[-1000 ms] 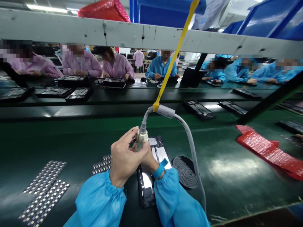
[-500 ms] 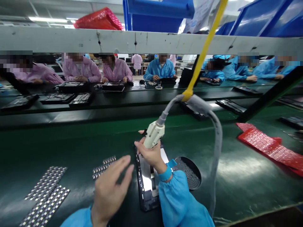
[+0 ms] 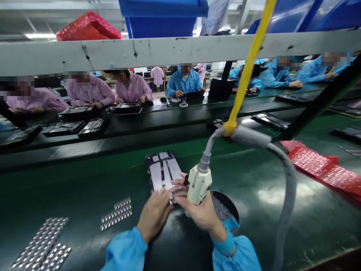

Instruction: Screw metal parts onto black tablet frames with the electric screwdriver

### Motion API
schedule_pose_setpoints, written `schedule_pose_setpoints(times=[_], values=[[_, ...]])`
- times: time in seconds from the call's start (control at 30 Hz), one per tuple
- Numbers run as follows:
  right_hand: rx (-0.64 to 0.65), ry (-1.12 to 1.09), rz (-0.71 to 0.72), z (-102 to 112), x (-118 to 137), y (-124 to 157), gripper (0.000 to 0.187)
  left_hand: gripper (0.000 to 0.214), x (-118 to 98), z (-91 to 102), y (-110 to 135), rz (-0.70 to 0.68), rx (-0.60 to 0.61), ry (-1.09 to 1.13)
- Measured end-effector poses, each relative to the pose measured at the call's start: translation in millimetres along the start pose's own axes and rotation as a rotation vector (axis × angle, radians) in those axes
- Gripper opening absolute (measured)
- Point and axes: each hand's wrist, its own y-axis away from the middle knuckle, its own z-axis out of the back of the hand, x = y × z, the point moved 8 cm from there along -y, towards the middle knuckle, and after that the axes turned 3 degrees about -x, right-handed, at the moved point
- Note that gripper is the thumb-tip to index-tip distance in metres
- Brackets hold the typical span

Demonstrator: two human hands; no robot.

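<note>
My right hand (image 3: 200,213) is wrapped round a cream-coloured electric screwdriver (image 3: 199,183) whose grey cable (image 3: 284,177) loops up to a yellow hanging strap (image 3: 248,64). In front of my hands lies a flat black device panel (image 3: 163,170) with silvery parts showing, on the green mat. My left hand (image 3: 154,214) rests at the panel's near edge, fingers bent against it next to my right fingers. Whether the left fingers pinch anything is hidden.
A round black perforated dish (image 3: 225,209) sits just right of my right hand. Strips of small pads (image 3: 117,213) lie on the mat at left, with more (image 3: 39,248) at the lower left. Red bubble wrap (image 3: 324,169) lies at right. Several workers sit across the belts.
The panel has slid away from me up the mat. My left hand moved in from the left to the panel's near edge. The screwdriver shifted right and lower.
</note>
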Motion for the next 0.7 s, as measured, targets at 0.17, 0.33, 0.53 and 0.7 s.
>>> schedule_pose_setpoints(times=[0.17, 0.33, 0.53, 0.7], values=[[0.052, 0.073, -0.215, -3.0, -31.9, 9.0, 0.025, 0.032, 128.7, -32.1, -50.2, 0.335, 0.261, -0.222], [0.047, 0.141, -0.18, -3.3, -32.4, 9.0, 0.029, 0.023, 193.0, -9.0, -78.6, 0.532, 0.288, -0.324], [-0.025, 0.25, -0.126, 7.8, -33.1, 9.4, 0.024, 0.032, 161.5, 13.4, -82.0, 0.615, 0.26, -0.286], [-0.283, 0.29, -0.062, 27.7, -28.7, 11.7, 0.034, 0.019, 54.3, 5.9, -55.2, 0.454, 0.378, 0.012]])
